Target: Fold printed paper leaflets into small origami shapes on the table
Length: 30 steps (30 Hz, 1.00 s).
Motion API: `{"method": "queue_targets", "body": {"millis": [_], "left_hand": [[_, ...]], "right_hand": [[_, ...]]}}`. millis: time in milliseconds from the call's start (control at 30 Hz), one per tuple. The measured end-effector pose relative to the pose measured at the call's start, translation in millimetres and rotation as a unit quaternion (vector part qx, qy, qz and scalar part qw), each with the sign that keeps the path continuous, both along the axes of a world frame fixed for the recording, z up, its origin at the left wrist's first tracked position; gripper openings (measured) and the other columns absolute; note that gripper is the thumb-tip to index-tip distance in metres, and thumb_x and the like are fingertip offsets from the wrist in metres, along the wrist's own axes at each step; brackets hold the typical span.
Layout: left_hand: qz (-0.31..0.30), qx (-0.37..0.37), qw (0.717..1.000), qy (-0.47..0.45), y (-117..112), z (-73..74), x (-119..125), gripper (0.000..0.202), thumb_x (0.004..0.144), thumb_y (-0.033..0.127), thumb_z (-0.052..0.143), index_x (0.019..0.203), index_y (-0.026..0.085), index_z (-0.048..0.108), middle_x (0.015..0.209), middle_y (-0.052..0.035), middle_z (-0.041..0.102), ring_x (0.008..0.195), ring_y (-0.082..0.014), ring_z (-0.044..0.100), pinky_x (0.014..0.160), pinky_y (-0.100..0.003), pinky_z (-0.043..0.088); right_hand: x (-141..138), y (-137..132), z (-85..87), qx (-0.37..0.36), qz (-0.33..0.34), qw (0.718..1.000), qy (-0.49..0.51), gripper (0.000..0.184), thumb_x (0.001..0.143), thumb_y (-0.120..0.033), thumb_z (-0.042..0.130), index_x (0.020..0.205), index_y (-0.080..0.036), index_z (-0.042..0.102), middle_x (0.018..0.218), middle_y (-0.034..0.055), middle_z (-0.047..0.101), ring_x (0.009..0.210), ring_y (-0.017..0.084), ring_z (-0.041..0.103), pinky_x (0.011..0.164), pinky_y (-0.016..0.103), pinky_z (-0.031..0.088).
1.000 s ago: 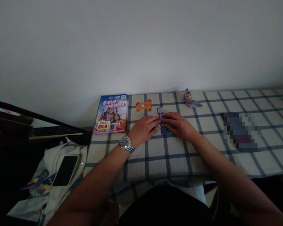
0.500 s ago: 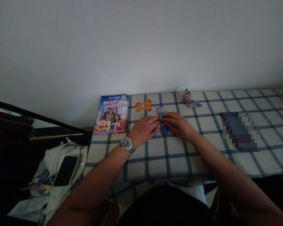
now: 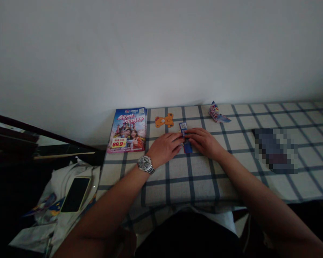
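- Lower left of the frame: a phone [image 3: 75, 194] on pale, crumpled bags [image 3: 32, 238].
- Left to right along the checked cloth [image 3: 156, 190], below the pale wall [image 3: 161, 53]: flyer [image 3: 130, 123], bear cutout [image 3: 164, 120], crumpled wrapper [image 3: 215, 113], dark item (pixelated, unreadable) [image 3: 271, 147].
- Centre: left hand [image 3: 165, 149], half curled, fingertips at the blue strip [image 3: 188, 148]; pinching, I can't tell.
- Just right: right hand [image 3: 204, 143], fingers slightly bent over the strip, thumb hidden; grip unclear.
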<state>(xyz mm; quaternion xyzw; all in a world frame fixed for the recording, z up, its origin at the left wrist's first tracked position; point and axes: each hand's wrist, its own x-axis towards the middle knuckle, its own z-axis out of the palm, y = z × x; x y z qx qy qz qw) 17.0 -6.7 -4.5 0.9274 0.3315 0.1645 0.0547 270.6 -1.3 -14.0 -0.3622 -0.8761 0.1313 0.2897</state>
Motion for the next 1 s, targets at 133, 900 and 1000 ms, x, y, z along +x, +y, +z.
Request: {"method": "queue_targets", "body": {"millis": [133, 900, 1000], "left_hand": [[0.000, 0.001, 1.000, -0.001, 1, 1.5, 0, 0.031, 0.103, 0.026, 0.060, 0.133, 0.021, 0.066, 0.141, -0.0074, 0.064, 0.125, -0.0265, 0.061, 0.110, -0.045, 0.053], [-0.009, 0.005, 1.000, -0.013, 4, -3.1, -4, 0.032, 0.104, 0.027, 0.058, 0.133, 0.020, 0.068, 0.141, -0.0083, 0.064, 0.124, -0.0267, 0.062, 0.109, -0.046, 0.054], [-0.008, 0.004, 1.000, -0.017, 4, -4.0, -4, 0.031, 0.104, 0.027, 0.059, 0.132, 0.020, 0.069, 0.142, -0.0082, 0.064, 0.124, -0.0265, 0.062, 0.109, -0.046, 0.055]], "right_hand": [[-1, 2, 0.6, 0.010, -0.003, 1.000, -0.019, 0.035, 0.108, -0.028, 0.049, 0.138, -0.024, 0.067, 0.143, 0.0104, 0.067, 0.131, 0.029, 0.062, 0.113, 0.052, 0.052], [-2, 7, -10.2, 0.013, -0.022, 0.997, -0.070, 0.044, 0.107, -0.033, 0.052, 0.150, -0.023, 0.059, 0.156, 0.0064, 0.059, 0.144, 0.031, 0.051, 0.121, 0.056, 0.046], [-2, 7, -8.1, 0.012, -0.016, 0.997, -0.074, 0.045, 0.106, -0.033, 0.054, 0.149, -0.022, 0.059, 0.156, 0.0075, 0.058, 0.146, 0.031, 0.050, 0.121, 0.056, 0.045]]}}
